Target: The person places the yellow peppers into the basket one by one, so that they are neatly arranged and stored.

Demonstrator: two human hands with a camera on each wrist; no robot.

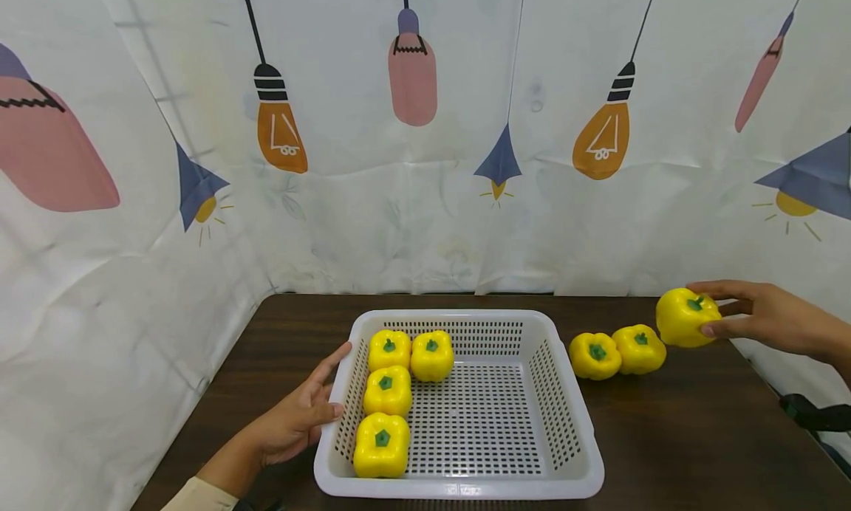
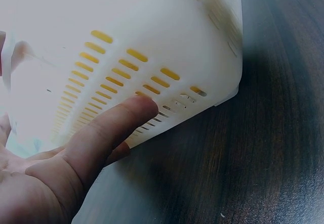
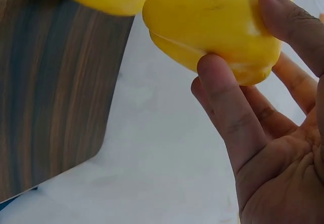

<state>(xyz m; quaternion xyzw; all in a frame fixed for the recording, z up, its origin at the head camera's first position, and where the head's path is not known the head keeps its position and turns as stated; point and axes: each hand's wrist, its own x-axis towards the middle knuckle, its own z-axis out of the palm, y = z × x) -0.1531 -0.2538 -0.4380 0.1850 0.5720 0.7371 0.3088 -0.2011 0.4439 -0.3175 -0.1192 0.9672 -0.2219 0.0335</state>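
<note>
My right hand pinches a yellow bell pepper with a green stem between thumb and fingers, held up at the table's right edge. In the right wrist view, the thumb and fingertips press the sides of this bell pepper. Two more yellow bell peppers lie side by side on the table, right of the basket. My left hand holds the left rim of the white slotted basket. In the left wrist view, a finger lies against the basket's outer wall.
Inside the basket, several yellow bell peppers stand along the left side and far left corner. The dark wooden table extends under everything. A white printed cloth hangs behind it, and a black strap shows at the right edge.
</note>
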